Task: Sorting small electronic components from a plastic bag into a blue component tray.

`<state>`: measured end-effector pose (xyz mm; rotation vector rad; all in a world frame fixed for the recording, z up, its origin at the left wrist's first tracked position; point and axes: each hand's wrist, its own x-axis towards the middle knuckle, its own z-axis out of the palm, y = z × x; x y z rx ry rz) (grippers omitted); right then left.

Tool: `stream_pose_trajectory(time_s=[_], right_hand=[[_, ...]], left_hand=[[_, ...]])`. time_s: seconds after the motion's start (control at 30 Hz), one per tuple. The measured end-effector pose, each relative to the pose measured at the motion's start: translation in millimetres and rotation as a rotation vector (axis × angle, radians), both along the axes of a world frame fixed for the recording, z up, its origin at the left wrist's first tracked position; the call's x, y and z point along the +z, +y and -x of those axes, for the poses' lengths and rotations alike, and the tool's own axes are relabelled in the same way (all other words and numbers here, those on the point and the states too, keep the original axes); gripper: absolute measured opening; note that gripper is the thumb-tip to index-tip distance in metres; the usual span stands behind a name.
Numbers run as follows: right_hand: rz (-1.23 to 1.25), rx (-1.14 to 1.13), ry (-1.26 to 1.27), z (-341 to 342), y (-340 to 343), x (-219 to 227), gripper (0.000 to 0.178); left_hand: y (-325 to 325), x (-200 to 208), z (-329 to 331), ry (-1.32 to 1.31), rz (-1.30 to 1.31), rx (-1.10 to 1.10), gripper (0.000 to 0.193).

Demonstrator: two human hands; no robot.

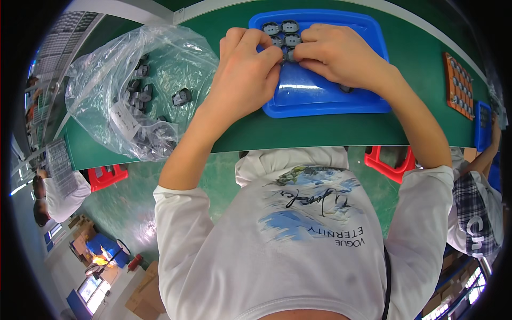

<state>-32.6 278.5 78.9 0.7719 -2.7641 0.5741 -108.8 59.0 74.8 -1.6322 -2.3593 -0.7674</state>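
Left hand (244, 69) and right hand (338, 56), fingertips narrowly bunched, meet at the tray's (325, 109) 10 o'clock, by the nearest parts (292, 40); I cannot tell whether either grips one. The bag (176, 56), holding more parts, lies at the tray's 9 o'clock.

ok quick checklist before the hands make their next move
1. Left hand and right hand at the blue tray: ok
2. Grey parts in rows at the tray's far left: ok
3. Every part in those rows: not ok, a stray part lies apart by the right wrist
4. Secure fingertip hold: cannot tell, fingers hide it
5. Clear plastic bag off the tray: ok, it lies to the left
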Motion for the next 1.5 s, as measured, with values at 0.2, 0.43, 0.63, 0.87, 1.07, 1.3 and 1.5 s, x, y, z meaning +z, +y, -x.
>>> stream_pose_trajectory(time_s=[0.2,0.43,0.63,0.87,1.07,1.3,1.5], right_hand=[[-0.036,0.02,-0.005,3.5,1.7,2.2,0.011],[0.201,-0.115,-0.172,-6.2,8.4,14.4,0.018],[0.215,-0.228,-0.311,-24.5,50.6,23.3,0.013],[0.051,-0.355,-0.476,-55.8,25.6,33.7,0.018],[0.028,-0.312,-0.292,-66.3,28.4,14.1,0.028],[0.026,-0.396,-0.164,-57.7,8.8,-6.3,0.032],[0.145,-0.316,-0.37,-58.0,11.8,15.6,0.034]], left_hand=[[-0.2,1.1,0.2,0.006,0.0,0.023,0.015],[0.8,7.1,0.2,-0.004,-0.014,0.01,0.016],[25.9,8.6,-16.4,-0.04,-0.116,-0.195,0.018],[54.0,-1.4,-32.3,-0.014,0.012,-0.304,0.012],[23.3,5.7,-36.4,-0.051,0.065,-0.262,0.009],[2.7,7.3,-21.4,-0.007,0.008,-0.112,0.01],[-5.6,5.2,-18.4,0.0,0.017,-0.071,0.011]])
